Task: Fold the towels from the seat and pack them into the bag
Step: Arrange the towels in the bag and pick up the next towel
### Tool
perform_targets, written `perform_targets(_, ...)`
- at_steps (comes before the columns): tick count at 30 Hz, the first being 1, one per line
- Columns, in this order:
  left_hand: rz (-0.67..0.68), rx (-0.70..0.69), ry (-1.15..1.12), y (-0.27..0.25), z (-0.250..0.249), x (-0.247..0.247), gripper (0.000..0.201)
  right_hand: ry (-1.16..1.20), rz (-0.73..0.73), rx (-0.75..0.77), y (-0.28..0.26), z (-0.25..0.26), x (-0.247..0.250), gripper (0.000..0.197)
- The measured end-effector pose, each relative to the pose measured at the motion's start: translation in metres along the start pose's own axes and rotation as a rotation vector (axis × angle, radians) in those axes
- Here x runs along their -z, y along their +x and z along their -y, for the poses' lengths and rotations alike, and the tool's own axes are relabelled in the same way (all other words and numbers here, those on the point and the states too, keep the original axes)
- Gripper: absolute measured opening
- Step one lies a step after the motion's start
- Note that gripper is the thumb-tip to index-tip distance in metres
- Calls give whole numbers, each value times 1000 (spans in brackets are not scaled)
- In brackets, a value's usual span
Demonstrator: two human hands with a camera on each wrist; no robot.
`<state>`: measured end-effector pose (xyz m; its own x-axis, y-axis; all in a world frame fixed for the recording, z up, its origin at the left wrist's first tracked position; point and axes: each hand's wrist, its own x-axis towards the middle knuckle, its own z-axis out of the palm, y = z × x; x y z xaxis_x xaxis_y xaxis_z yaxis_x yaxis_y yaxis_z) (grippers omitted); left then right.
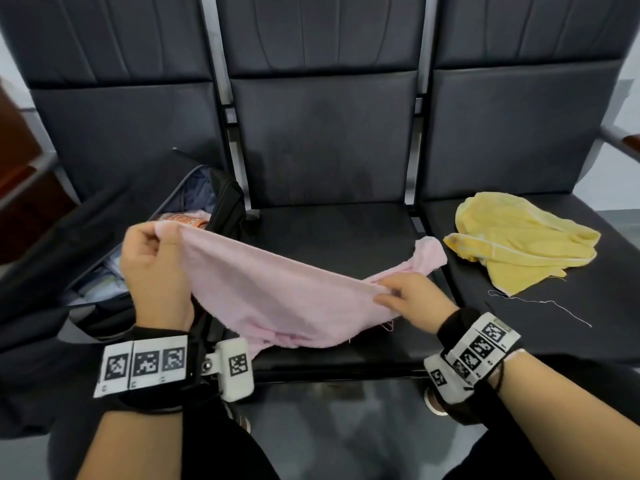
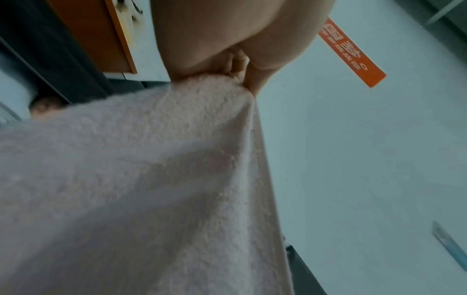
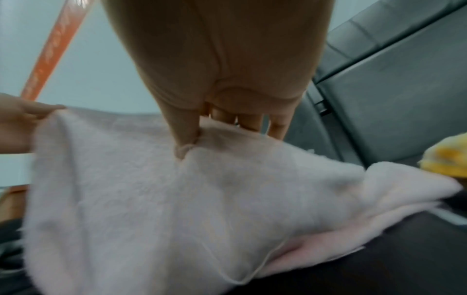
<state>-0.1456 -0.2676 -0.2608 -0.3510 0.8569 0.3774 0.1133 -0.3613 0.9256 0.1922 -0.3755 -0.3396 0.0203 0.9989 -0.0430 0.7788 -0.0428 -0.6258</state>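
An orange strip (image 2: 351, 50) on the pale wall carries white characters, too blurred to read in the left wrist view; the same strip (image 3: 54, 49) in the right wrist view is equally illegible. White wristbands (image 1: 143, 363) bear black square code markers, no letters. An orange label (image 1: 188, 221) inside the bag (image 1: 221, 202) is unreadable.

At frame centre a towel (image 1: 277, 292) hangs between the left hand (image 1: 156, 268) and the right hand (image 1: 412, 299) over the middle seat (image 1: 332, 230) — the open bag (image 1: 145, 216) lies on the seat at left, a second towel (image 1: 519, 240) on the seat at right.
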Motion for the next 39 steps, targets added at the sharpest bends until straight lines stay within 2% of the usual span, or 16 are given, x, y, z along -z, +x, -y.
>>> perform_targets(2, -36, 79, 70, 6, 9, 5, 13, 36, -162, -93, 2, -12, 11, 12)
perform_targets(4, 14, 177, 155, 1, 17, 1, 9, 134, -299, -118, 3, -10, 19, 13)
perform_targets(5, 46, 212, 172, -6, 18, -3, 7, 192, -323, -100, 4, -4, 20, 14)
perform_targets(7, 147, 251, 132, -25, 16, -17, 19, 292, -300, -43, 5, 12, 21, 13)
perform_targets(9, 329, 257, 126, -45, 10, -32, 31, 342, -261, 13, 5, 27, 20, 13)
perform_targets(13, 675, 295, 160, -78, -5, -62, 37, 416, -169, 70, 2, 43, 21, 22)
perform_targets(15, 786, 242, 211, -87, -10, -73, 34, 383, -119, 113, -1, 47, 20, 23)
perform_targets(18, 943, 65, 310, -97, -10, -83, 27, 332, -59, 175, -5, 48, 17, 19)
perform_targets(21, 1018, -44, 345, -104, -8, -90, 20, 323, -15, 211, -8, 47, 14, 16)
perform_targets(24, 996, -62, 353, -106, -6, -94, 3, 348, -37, 244, -11, 45, 11, 12)
perform_targets(26, 947, -50, 371, -107, -3, -94, 9, 373, -56, 236, -13, 39, 7, 7)
perform_targets(29, 797, 13, 311, -103, -2, -91, 13, 305, -37, 167, -17, 23, 0, 11)
perform_targets(32, 607, 14, 263, -88, -2, -84, 12, 199, -76, 124, -22, 7, -3, 22)
perform_targets(39, 356, 28, 224, -53, 2, -68, 15, 68, -255, -10, -30, -10, 9, 8)
